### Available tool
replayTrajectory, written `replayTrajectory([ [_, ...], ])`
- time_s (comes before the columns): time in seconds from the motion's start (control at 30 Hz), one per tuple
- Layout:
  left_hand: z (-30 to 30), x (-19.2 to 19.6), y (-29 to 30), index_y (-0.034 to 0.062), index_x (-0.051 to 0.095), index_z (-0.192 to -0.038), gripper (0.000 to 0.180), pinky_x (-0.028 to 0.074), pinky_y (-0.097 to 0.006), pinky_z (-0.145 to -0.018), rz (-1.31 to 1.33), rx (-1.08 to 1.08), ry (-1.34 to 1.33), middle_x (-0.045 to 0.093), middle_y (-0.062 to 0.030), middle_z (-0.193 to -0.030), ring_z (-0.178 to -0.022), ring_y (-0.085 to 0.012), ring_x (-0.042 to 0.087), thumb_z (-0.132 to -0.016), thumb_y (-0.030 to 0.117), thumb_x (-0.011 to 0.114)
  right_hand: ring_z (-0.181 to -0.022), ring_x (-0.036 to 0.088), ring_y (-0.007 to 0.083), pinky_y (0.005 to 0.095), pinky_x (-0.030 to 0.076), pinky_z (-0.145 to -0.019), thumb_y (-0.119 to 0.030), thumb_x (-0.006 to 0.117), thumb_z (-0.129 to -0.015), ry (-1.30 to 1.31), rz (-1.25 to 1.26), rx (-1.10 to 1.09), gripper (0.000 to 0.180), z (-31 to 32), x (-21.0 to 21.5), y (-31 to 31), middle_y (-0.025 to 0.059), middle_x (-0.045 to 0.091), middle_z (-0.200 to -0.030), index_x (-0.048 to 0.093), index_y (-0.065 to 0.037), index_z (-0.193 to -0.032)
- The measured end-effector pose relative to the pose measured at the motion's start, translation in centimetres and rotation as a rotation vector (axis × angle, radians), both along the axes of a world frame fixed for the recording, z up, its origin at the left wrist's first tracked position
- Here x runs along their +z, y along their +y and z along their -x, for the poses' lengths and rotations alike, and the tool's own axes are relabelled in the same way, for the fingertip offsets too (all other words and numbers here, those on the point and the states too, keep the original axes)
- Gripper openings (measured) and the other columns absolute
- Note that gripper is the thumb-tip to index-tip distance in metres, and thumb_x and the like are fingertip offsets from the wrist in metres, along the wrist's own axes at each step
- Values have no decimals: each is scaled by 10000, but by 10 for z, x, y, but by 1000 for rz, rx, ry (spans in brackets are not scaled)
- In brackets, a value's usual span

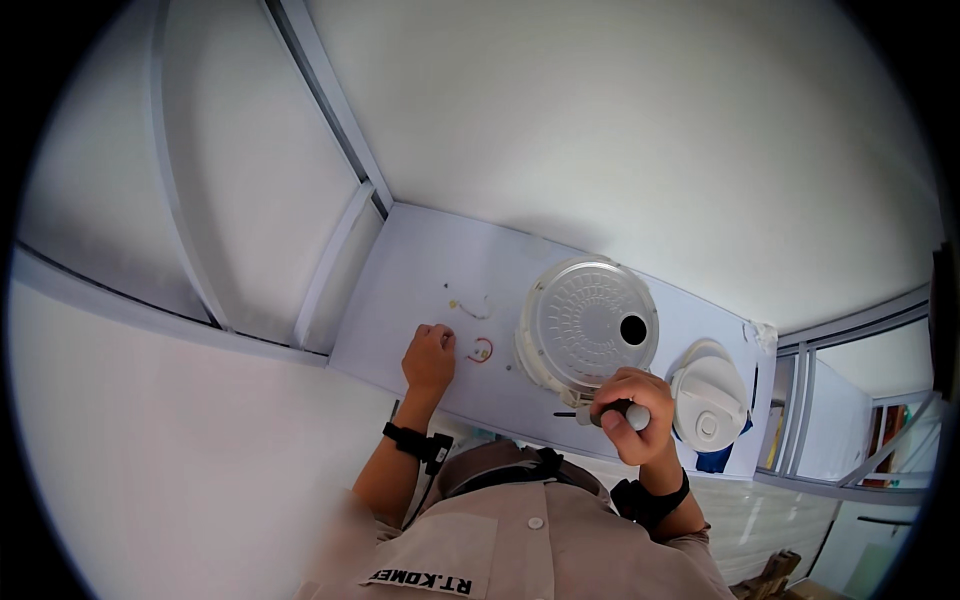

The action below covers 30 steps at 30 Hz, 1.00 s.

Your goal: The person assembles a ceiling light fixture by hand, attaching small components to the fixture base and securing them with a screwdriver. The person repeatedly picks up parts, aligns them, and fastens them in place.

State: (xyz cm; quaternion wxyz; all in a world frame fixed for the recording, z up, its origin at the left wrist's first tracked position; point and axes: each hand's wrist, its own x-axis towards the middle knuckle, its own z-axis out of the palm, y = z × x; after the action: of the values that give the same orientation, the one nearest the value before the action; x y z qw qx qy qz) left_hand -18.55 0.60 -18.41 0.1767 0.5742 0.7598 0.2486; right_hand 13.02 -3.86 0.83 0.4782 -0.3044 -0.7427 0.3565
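My right hand (636, 412) is wrapped round the grey and black handle of a screwdriver (637, 416). Its dark shaft points left, just in front of a round white appliance body (540, 370), which looks like a rice cooker. A pale ridged metal plate (580, 320) with a round dark hole covers the body's upward face. Left of it, my left hand (430, 357) rests on the table with its fingers curled in; whatever they may hold is hidden. Beside those fingers lies a small red wire (487, 355), with a thin pale wire (470, 312) farther back.
A white appliance lid (708, 400) lies on the table's right part, with something blue (714, 460) under its near edge. The white table (400, 260) meets a wall behind and a framed partition (330, 250) at left. Crumpled white material (764, 335) sits at the far right corner.
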Motion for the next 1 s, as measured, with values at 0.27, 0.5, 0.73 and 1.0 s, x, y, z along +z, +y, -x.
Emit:
replayTrajectory([
  [0.27, -11, 40, 2, 50, 742, -1032, 95, 519, -310, -652, -273, -100, -421, 737, -71, -935, -713, -170, 648, -967, 118, 742, -661, 666, 234, 340, 523, -633, -52, 664, -772, 42, -7, -76, 155, -10, 6, -7, 94, 718, -767, 674, -21, -923],
  [0.5, -62, 150, -19, 46, 765, -1038, 110, 530, -313, -634, -393, -545, -513, 749, -100, -919, -726, -198, 677, -928, 51, 768, -663, 602, 188, 320, 470, -643, -227, 684, -878, 382, -53, -306, 237, -31, 20, -29, 142, 703, -758, 655, -6, -960],
  [0.73, -112, 146, -24, 127, 822, -962, 102, 517, -338, -677, -559, -851, -216, 767, -9, -915, -802, -209, 678, -862, 108, 830, -656, 511, 181, 346, 412, -671, -351, 670, -925, 416, -168, -498, 319, -58, 35, -53, 136, 674, -728, 598, -41, -943],
  [1.0, -125, 154, -28, 175, 840, -921, 94, 474, -354, -798, -456, -830, -140, 767, 29, -894, -837, -205, 613, -829, 156, 850, -676, 553, 189, 348, 433, -678, -308, 678, -908, 431, -135, -557, 284, -68, 29, -74, 151, 690, -747, 610, -39, -965],
])
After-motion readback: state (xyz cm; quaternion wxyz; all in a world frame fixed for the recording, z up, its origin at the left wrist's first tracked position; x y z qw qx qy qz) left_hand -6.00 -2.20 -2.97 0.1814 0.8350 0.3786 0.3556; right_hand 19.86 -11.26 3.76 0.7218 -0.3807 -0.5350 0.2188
